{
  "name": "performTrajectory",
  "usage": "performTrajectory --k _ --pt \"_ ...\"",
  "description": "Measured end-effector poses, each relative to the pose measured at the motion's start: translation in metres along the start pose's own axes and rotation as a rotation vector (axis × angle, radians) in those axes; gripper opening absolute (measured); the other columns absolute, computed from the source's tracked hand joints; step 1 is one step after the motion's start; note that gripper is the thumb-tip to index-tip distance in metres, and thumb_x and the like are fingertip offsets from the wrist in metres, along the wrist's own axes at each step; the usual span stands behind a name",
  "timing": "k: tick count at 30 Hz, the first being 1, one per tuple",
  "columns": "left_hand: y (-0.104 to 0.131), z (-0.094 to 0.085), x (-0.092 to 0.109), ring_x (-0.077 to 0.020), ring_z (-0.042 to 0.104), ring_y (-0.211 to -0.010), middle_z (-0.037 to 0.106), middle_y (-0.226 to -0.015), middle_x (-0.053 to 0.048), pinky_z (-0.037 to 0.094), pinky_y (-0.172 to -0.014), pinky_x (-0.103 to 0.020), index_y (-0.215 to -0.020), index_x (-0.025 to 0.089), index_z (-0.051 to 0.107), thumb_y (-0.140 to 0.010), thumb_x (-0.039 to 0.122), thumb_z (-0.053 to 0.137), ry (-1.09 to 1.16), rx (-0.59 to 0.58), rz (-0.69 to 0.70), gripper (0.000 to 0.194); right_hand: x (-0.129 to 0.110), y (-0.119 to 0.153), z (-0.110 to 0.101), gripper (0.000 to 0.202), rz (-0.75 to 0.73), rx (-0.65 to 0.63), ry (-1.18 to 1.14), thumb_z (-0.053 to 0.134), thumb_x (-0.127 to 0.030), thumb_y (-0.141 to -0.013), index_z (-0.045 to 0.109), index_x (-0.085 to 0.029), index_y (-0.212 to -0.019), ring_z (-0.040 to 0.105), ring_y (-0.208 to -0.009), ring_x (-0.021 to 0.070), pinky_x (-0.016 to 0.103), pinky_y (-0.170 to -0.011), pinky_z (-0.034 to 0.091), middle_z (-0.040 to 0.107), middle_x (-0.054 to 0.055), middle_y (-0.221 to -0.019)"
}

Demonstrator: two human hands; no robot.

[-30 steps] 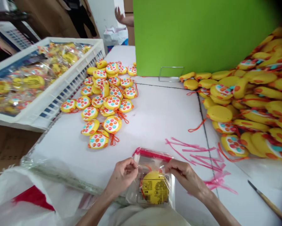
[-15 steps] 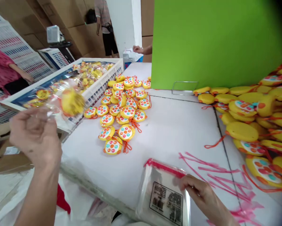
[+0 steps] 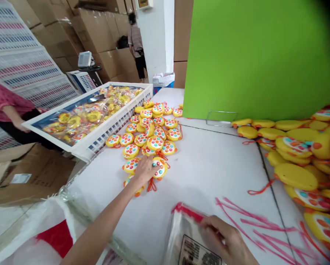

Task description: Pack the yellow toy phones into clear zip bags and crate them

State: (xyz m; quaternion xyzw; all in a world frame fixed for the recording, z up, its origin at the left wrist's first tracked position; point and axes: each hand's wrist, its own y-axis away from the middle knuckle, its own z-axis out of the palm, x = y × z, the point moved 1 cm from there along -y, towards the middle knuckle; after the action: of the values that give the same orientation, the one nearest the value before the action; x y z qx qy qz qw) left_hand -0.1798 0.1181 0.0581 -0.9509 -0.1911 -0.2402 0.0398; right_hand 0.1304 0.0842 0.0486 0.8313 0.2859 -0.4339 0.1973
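Note:
My left hand (image 3: 145, 170) is at the near end of a loose group of yellow toys on the table. It grips a yellow toy (image 3: 159, 170) with a white face, coloured dots and an orange cord; its thumb lies over the dots and its other fingers are partly hidden. Similar toys (image 3: 155, 142) spread out beyond it. Close to the table's front, my right hand (image 3: 222, 235) pinches the upper right of a stack of clear plastic bags (image 3: 178, 224), which has a red top strip and printed black text.
Left of the toys, a white crate (image 3: 84, 156) holds several bagged toys. A heap of yellow toys (image 3: 295, 178) lies at the right, beside a green board (image 3: 253, 59). An open cardboard box (image 3: 40, 173) is at lower left. A person in pink (image 3: 7, 99) stands by the crate.
My left hand has moved from beside the crate to the toys on the table. The bagged toy it held has left it, and it now grips a loose one. My right hand stays at the bags.

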Motion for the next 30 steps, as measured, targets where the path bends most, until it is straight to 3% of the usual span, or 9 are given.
performTrajectory --k 5,8,11,15,18,21,24,27,30 --pt "0.020 0.004 0.025 -0.0270 0.054 -0.106 0.058 -0.111 -0.013 0.045 -0.087 -0.036 -0.116 0.015 0.056 -0.083 0.038 0.051 0.166 0.002 0.024 0.040 -0.019 -0.024 0.011 0.029 -0.095 0.135 0.100 0.042 -0.023 -0.091 0.050 -0.022 -0.119 0.063 -0.093 0.0185 0.030 -0.078 0.054 0.062 0.009 -0.109" --pt "0.038 0.016 0.049 -0.0221 0.061 -0.088 0.062 -0.104 -0.009 0.049 -0.060 -0.028 -0.119 0.020 0.054 -0.085 0.046 0.047 0.462 -0.167 -0.074 0.043 -0.023 -0.036 0.018 0.052 -0.213 0.270 0.263 0.050 -0.017 -0.086 0.037 -0.024 -0.136 0.043 -0.126 0.0265 0.043 -0.096 0.048 0.038 0.013 -0.142" --pt "0.056 0.031 0.070 -0.0176 0.062 -0.078 0.063 -0.102 -0.007 0.045 -0.050 -0.022 -0.112 0.020 0.058 -0.079 0.046 0.056 0.881 -0.335 -0.244 0.042 -0.024 -0.041 0.019 0.057 -0.293 0.279 0.390 0.052 -0.011 -0.083 0.039 -0.027 -0.136 0.033 -0.133 0.0296 0.051 -0.101 0.043 0.034 0.011 -0.145" --pt "0.077 0.041 0.084 -0.0192 0.062 -0.085 0.065 -0.094 -0.006 0.048 -0.059 -0.023 -0.103 0.016 0.061 -0.081 0.046 0.054 1.159 -0.460 -0.294 0.038 -0.019 -0.033 0.010 0.054 -0.290 0.251 0.356 0.051 -0.004 -0.080 0.045 -0.025 -0.130 0.044 -0.123 0.0255 0.043 -0.099 0.046 0.049 0.009 -0.131" --pt "0.101 0.045 0.080 -0.0193 0.061 -0.087 0.064 -0.091 -0.005 0.049 -0.067 -0.027 -0.100 0.019 0.058 -0.089 0.043 0.043 0.963 -0.305 -0.199 0.031 -0.011 -0.019 0.001 0.044 -0.177 0.311 0.234 0.049 -0.008 -0.082 0.049 -0.023 -0.124 0.054 -0.112 0.0219 0.034 -0.091 0.051 0.051 0.010 -0.126" --pt "0.134 0.061 0.076 -0.0205 0.059 -0.089 0.064 -0.089 -0.006 0.048 -0.081 -0.034 -0.082 0.018 0.059 -0.090 0.029 0.044 0.550 -0.186 0.180 0.019 -0.005 -0.005 -0.006 0.034 -0.092 0.360 0.144 0.051 -0.014 -0.085 0.051 -0.024 -0.118 0.056 -0.108 0.0215 0.034 -0.089 0.051 0.055 0.009 -0.118" --pt "0.162 0.090 0.077 -0.0281 0.053 -0.107 0.061 -0.112 -0.013 0.044 -0.092 -0.044 -0.097 0.015 0.061 -0.084 0.019 0.050 0.213 -0.173 0.561 0.017 -0.002 0.004 -0.011 0.028 -0.070 0.391 0.117 0.057 -0.022 -0.085 0.053 -0.023 -0.112 0.056 -0.105 0.0226 0.035 -0.088 0.049 0.060 0.008 -0.109" --pt "0.173 0.113 0.080 -0.0306 0.054 -0.106 0.060 -0.114 -0.016 0.045 -0.091 -0.049 -0.115 0.009 0.054 -0.084 0.014 0.051 -0.029 -0.141 0.677 0.032 -0.003 0.012 -0.013 0.027 -0.030 0.423 0.095 0.060 -0.024 -0.084 0.055 -0.022 -0.110 0.058 -0.098 0.0214 0.033 -0.084 0.050 0.063 0.007 -0.104" --pt "0.171 0.118 0.084 -0.0284 0.057 -0.096 0.063 -0.101 -0.012 0.047 -0.085 -0.047 -0.104 0.011 0.058 -0.084 0.010 0.048 -0.127 -0.181 0.716 0.022 -0.002 0.020 -0.012 0.028 0.104 0.434 0.013 0.059 -0.024 -0.082 0.054 -0.021 -0.110 0.061 -0.093 0.0199 0.031 -0.080 0.051 0.064 0.007 -0.105"
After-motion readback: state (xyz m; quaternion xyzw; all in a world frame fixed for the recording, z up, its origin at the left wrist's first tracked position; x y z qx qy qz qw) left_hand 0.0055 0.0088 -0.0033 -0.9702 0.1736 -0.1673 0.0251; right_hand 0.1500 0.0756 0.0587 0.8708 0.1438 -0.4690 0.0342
